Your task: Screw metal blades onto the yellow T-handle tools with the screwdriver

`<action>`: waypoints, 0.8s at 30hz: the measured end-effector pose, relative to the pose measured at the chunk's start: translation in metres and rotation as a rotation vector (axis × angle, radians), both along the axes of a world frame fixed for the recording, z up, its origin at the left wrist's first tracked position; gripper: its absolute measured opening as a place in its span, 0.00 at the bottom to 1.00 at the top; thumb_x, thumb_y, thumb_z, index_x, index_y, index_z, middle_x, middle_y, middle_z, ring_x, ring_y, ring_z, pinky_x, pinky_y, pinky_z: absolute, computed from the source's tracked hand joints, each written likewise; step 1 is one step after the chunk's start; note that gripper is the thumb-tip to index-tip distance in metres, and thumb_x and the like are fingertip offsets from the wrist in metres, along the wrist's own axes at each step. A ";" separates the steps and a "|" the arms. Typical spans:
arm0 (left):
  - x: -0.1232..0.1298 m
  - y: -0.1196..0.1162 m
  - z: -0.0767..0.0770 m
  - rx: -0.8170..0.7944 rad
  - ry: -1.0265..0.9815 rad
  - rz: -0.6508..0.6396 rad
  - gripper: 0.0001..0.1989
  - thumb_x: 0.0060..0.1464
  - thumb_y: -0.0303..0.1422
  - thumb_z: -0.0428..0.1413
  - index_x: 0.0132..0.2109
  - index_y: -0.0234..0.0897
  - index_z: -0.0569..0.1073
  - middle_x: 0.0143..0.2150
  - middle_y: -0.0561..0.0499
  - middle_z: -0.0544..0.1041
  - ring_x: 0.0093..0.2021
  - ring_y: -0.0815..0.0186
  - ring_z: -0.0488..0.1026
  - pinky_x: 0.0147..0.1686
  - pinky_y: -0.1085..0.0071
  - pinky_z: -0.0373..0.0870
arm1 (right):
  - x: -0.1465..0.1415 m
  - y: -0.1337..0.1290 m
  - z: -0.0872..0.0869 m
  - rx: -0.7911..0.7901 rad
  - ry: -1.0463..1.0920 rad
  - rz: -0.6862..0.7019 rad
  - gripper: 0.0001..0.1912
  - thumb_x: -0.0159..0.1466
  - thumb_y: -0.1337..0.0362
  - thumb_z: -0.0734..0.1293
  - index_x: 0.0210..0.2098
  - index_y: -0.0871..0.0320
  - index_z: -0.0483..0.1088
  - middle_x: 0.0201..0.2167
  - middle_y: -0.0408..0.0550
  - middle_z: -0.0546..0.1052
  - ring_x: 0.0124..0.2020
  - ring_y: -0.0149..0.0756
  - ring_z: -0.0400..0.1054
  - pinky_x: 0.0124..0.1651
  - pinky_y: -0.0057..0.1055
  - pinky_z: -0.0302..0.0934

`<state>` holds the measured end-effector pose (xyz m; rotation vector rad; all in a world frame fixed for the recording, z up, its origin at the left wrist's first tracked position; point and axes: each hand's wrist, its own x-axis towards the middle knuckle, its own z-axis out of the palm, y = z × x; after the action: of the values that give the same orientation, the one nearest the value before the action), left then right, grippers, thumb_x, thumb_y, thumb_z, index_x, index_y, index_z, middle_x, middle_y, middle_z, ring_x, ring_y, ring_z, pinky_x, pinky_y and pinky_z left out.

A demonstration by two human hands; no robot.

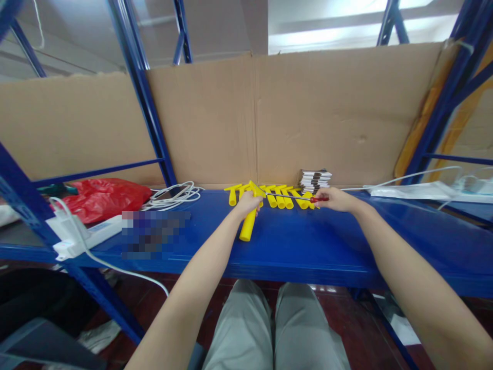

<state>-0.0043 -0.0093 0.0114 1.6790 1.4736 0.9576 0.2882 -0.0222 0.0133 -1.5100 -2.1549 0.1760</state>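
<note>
My left hand (247, 203) is closed around a yellow T-shaped plastic piece (248, 225), its round handle slanting down towards the shelf's front. In my right hand (337, 199) is a screwdriver (319, 199) with a red handle and a long thin metal shaft. The shaft runs level to the left, and its tip meets the head of the yellow piece by my left fingers. Whether the tip sits in a screw is too small to tell. Behind both hands, several similar yellow T-shaped pieces (284, 200) lie in a row.
The blue shelf (215, 246) is backed by a cardboard sheet (327, 113). A stack of small white-and-dark packets (315, 181) stands behind the row. To the left are a coiled white cable (179, 194), a red plastic bag (110, 198) and a white power strip (96, 234). Blue uprights (148, 103) frame the shelf.
</note>
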 end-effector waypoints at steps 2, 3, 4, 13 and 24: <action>0.000 0.002 -0.001 -0.001 0.001 -0.020 0.02 0.54 0.25 0.50 0.34 0.33 0.67 0.15 0.59 0.64 0.13 0.73 0.63 0.17 0.78 0.63 | -0.001 -0.001 0.001 0.003 -0.005 -0.002 0.08 0.50 0.59 0.66 0.26 0.56 0.67 0.29 0.48 0.77 0.31 0.39 0.71 0.35 0.33 0.65; 0.000 0.003 -0.002 -0.002 0.001 -0.029 0.01 0.53 0.26 0.51 0.34 0.34 0.67 0.15 0.59 0.65 0.13 0.73 0.63 0.17 0.79 0.63 | -0.001 -0.001 0.001 0.001 -0.006 -0.002 0.08 0.50 0.59 0.66 0.26 0.56 0.67 0.29 0.49 0.77 0.31 0.39 0.70 0.35 0.33 0.65; -0.001 0.004 -0.002 -0.003 0.003 -0.037 0.01 0.53 0.26 0.52 0.35 0.34 0.67 0.16 0.58 0.65 0.13 0.73 0.63 0.18 0.79 0.63 | -0.001 -0.002 0.001 -0.002 -0.009 -0.003 0.07 0.51 0.59 0.66 0.26 0.56 0.67 0.29 0.49 0.77 0.31 0.39 0.70 0.35 0.33 0.65; -0.001 0.005 -0.003 0.006 0.029 -0.058 0.01 0.52 0.25 0.52 0.33 0.34 0.67 0.16 0.58 0.66 0.14 0.72 0.64 0.18 0.78 0.64 | -0.008 -0.006 0.005 0.058 -0.067 -0.030 0.06 0.53 0.61 0.65 0.28 0.57 0.68 0.31 0.50 0.78 0.32 0.39 0.71 0.35 0.32 0.64; -0.003 0.006 -0.004 0.044 0.092 -0.054 0.06 0.51 0.22 0.50 0.29 0.35 0.65 0.15 0.58 0.65 0.15 0.71 0.64 0.19 0.76 0.63 | -0.018 -0.020 0.017 0.210 -0.330 -0.091 0.12 0.59 0.61 0.61 0.38 0.55 0.75 0.37 0.50 0.80 0.35 0.40 0.72 0.35 0.30 0.61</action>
<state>-0.0070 -0.0034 0.0076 1.8067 1.4682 0.9003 0.2700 -0.0419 0.0304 -1.5967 -2.2603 -0.3445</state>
